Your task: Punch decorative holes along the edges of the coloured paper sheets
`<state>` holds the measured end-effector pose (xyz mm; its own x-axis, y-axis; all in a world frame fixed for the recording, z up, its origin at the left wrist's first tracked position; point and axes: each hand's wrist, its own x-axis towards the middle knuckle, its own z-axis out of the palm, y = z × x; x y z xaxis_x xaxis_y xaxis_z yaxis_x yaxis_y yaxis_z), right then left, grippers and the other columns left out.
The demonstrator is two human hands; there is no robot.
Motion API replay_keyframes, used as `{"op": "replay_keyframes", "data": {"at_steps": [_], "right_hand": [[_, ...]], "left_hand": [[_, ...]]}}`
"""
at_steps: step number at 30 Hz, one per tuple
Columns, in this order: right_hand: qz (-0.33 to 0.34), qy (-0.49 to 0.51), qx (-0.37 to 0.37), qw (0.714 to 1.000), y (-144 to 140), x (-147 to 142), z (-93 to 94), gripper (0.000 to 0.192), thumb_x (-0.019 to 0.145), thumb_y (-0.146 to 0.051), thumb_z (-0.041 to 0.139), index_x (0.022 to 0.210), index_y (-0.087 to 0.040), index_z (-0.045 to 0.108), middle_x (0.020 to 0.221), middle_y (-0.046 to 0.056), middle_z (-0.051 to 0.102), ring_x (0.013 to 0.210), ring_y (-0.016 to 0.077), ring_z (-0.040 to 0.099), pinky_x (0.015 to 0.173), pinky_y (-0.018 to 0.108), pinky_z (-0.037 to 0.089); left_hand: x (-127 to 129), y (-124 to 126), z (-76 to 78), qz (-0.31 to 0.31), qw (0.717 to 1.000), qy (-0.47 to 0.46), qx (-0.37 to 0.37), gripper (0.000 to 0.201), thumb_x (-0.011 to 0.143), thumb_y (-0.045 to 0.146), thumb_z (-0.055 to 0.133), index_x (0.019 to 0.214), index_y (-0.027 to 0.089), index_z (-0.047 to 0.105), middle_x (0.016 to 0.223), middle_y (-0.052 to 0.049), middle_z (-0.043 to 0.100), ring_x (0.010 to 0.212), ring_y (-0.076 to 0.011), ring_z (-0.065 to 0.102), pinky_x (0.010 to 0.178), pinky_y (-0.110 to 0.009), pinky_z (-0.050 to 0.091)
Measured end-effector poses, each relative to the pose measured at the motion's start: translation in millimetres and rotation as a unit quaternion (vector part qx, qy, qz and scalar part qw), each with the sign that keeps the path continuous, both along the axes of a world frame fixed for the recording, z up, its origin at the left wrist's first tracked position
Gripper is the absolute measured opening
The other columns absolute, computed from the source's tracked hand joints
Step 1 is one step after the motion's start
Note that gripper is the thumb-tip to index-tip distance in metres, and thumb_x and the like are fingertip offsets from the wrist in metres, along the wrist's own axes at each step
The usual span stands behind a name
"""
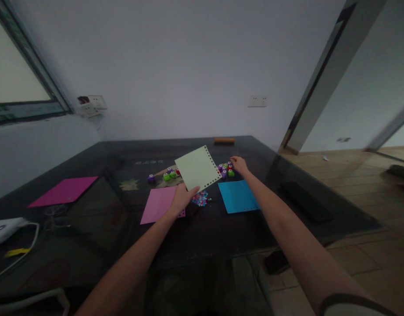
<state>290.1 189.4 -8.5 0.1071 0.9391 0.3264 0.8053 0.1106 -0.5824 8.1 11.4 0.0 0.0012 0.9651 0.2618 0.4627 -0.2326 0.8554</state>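
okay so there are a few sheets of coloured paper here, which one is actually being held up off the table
The pale green sheet, pinched at its lower corner by the left hand. The light pink, blue and magenta sheets lie flat on the table.

Pale green sheet (198, 168) hides part of the punch cluster (169, 175); confetti pile (200, 199) pieces too small to distinguish; bench (90, 245) near edge cut off.

Bare home room, glass table (90, 245), wall sockets (258, 101)
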Motion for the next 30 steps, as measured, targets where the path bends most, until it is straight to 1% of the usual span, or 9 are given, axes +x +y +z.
{"op": "replay_keyframes", "data": {"at_steps": [3, 6, 9, 12, 16, 19, 23, 27, 30], "right_hand": [[0.002, 0.02, 0.034, 0.999, -12, 5, 9.1, 0.03, 0.087, -0.02, 0.043, 0.105, -0.016, 0.067, 0.107, 0.01, 0.068, 0.098, 0.0192, 0.061, 0.088, 0.03, 0.044], [0.021, 0.053, 0.063, 0.996, -35, 10, 20.8, 0.03, 0.087, -0.024, 0.043, 0.102, -0.016, 0.067, 0.102, 0.008, 0.068, 0.092, 0.0185, 0.062, 0.083, 0.03, 0.047], [0.113, 0.151, 0.092, 0.978, -74, 10, 30.3, 0.026, 0.083, -0.03, 0.051, 0.094, -0.015, 0.069, 0.093, 0.008, 0.07, 0.086, 0.0193, 0.063, 0.078, 0.031, 0.049], [0.199, 0.231, 0.043, 0.951, -123, 5, 32.0, 0.026, 0.079, -0.035, 0.058, 0.094, -0.016, 0.068, 0.089, 0.008, 0.07, 0.082, 0.0192, 0.064, 0.076, 0.032, 0.05], [0.201, 0.345, -0.048, 0.915, -168, -5, 21.8, 0.038, 0.075, -0.043, 0.063, 0.102, -0.017, 0.064, 0.088, 0.008, 0.07, 0.078, 0.0197, 0.065, 0.068, 0.032, 0.053], [0.185, 0.403, -0.097, 0.891, -179, -9, 12.7, 0.044, 0.065, -0.043, 0.073, 0.099, -0.017, 0.065, 0.084, 0.007, 0.071, 0.074, 0.0192, 0.066, 0.068, 0.033, 0.053], [0.2, 0.431, -0.137, 0.869, -176, -8, 6.4, 0.04, 0.056, -0.037, 0.079, 0.086, -0.015, 0.068, 0.078, 0.006, 0.071, 0.067, 0.0182, 0.065, 0.069, 0.034, 0.053], [0.19, 0.461, -0.144, 0.855, -173, -4, 5.0, 0.036, 0.054, -0.035, 0.08, 0.082, -0.015, 0.069, 0.075, 0.005, 0.071, 0.065, 0.0168, 0.064, 0.069, 0.033, 0.052], [0.184, 0.472, -0.133, 0.852, -173, -1, 5.1, 0.033, 0.053, -0.034, 0.081, 0.078, -0.016, 0.068, 0.073, 0.004, 0.07, 0.064, 0.0159, 0.064, 0.07, 0.033, 0.052]], "left_hand": [[1, -1, 2.1, -0.002, 1.0, -0.01, -0.003, 0.029, 0.074, 0.028, 0.063, 0.094, 0.008, 0.068, 0.098, -0.012, 0.072, 0.086, -0.0255, 0.068, 0.076, -0.035, 0.052], [3, -3, 4.7, -0.01, 1.0, -0.025, -0.009, 0.028, 0.073, 0.026, 0.065, 0.095, 0.008, 0.068, 0.1, -0.013, 0.071, 0.088, -0.0255, 0.067, 0.078, -0.035, 0.052], [6, -7, 7.4, -0.02, 0.999, -0.036, -0.022, 0.029, 0.072, 0.027, 0.066, 0.096, 0.009, 0.068, 0.103, -0.012, 0.07, 0.09, -0.0253, 0.067, 0.081, -0.036, 0.052], [9, -11, 10.3, -0.04, 0.998, -0.038, -0.044, 0.03, 0.07, 0.028, 0.068, 0.093, 0.01, 0.069, 0.102, -0.012, 0.07, 0.091, -0.0263, 0.067, 0.081, -0.037, 0.052], [14, -17, 12.9, -0.105, 0.99, -0.015, -0.093, 0.023, 0.07, 0.027, 0.068, 0.086, 0.011, 0.07, 0.089, -0.01, 0.073, 0.082, -0.0247, 0.068, 0.075, -0.035, 0.053], [19, -20, 10.6, -0.141, 0.983, 0.014, -0.116, 0.021, 0.07, 0.028, 0.068, 0.083, 0.012, 0.07, 0.082, -0.008, 0.074, 0.076, -0.0233, 0.068, 0.072, -0.033, 0.053], [21, -20, 4.9, -0.153, 0.981, 0.014, -0.117, 0.028, 0.069, 0.033, 0.068, 0.088, 0.012, 0.069, 0.089, -0.008, 0.073, 0.079, -0.0232, 0.067, 0.071, -0.033, 0.052], [21, -20, 5.8, -0.146, 0.983, -0.034, -0.107, 0.033, 0.073, 0.04, 0.063, 0.09, 0.012, 0.069, 0.093, -0.009, 0.072, 0.084, -0.0235, 0.066, 0.074, -0.033, 0.051], [20, -20, 6.6, -0.137, 0.985, -0.035, -0.099, 0.036, 0.071, 0.043, 0.064, 0.087, 0.012, 0.069, 0.088, -0.008, 0.072, 0.082, -0.0237, 0.065, 0.072, -0.033, 0.05]]}}
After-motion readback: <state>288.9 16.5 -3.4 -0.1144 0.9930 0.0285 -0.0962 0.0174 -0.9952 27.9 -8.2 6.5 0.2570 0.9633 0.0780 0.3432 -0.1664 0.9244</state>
